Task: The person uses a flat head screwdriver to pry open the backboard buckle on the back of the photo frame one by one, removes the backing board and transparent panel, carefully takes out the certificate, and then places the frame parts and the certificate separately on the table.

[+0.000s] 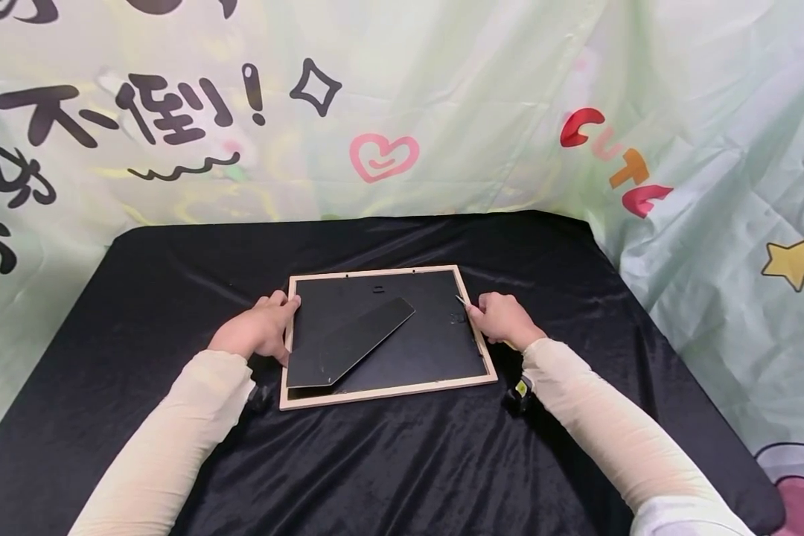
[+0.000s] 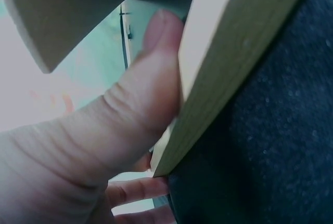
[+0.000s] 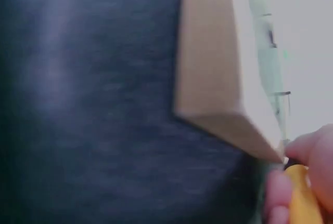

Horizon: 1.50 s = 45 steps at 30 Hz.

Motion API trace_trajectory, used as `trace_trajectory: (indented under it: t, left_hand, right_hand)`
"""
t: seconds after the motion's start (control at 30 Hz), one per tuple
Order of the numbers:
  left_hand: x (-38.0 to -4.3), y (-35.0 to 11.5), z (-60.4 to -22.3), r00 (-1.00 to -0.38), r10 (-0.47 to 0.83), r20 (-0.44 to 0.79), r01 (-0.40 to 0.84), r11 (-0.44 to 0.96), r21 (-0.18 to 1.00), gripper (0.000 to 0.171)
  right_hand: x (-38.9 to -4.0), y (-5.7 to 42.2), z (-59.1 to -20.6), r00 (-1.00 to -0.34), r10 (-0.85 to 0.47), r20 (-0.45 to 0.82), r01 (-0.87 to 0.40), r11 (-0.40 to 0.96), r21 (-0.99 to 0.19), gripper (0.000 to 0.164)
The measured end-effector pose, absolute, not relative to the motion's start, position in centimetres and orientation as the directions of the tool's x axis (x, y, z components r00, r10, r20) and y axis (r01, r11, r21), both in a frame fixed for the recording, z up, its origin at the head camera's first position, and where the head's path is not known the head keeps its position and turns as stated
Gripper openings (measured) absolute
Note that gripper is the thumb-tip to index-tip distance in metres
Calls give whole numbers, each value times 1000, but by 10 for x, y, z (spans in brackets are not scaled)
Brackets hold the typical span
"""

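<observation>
A picture frame point(image 1: 388, 392) with a light wood border lies back up on the black cloth. Its black backing panel point(image 1: 435, 342) carries a slanting black stand leg point(image 1: 368, 339). My left hand point(image 1: 257, 327) grips the left side of the border; in the left wrist view the thumb point(image 2: 140, 91) presses on the wood strip point(image 2: 208, 68), with other fingers lower down by its end. At the right side, my right hand point(image 1: 505, 318) holds a tool with a yellow handle point(image 3: 303, 198) and a thin metal tip point(image 1: 460, 300). That tip is at the inner border; its exact contact is too small to tell.
Black cloth point(image 1: 388, 476) with soft folds covers the table. Behind it hangs a pale green printed curtain point(image 1: 476, 112), which also runs down the right side. Small metal tabs point(image 1: 480, 351) sit along the frame's inner edge.
</observation>
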<state>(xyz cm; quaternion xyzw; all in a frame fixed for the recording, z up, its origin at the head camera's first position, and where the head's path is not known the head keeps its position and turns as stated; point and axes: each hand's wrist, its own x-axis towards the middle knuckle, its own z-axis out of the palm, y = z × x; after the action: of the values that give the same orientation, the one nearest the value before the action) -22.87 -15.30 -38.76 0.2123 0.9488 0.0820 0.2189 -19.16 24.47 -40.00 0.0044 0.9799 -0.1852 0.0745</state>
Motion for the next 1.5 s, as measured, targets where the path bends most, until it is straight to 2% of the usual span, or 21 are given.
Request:
trace_trajectory:
  t: [0.3, 0.67, 1.13, 1.5]
  left_hand:
    - [-229, -155, -387, -820, 444, -361, 376, 894, 245, 120]
    - [-228, -154, -387, -818, 440, -372, 372, 896, 242, 121]
    - [-227, -151, -385, -819, 433, -376, 368, 900, 235, 118]
    - [-227, -148, -384, -814, 425, -396, 366, 905, 219, 118]
  right_hand:
    - [-189, 235, -410, -998, -5, 61, -21, 964, -264, 34]
    - [-181, 229, -415, -992, 22, 125, -11, 966, -258, 29]
    - [-179, 230, -418, -992, 83, 100, 52, 959, -278, 29]
    - [-191, 232, -407, -995, 103, -19, 104, 954, -280, 34]
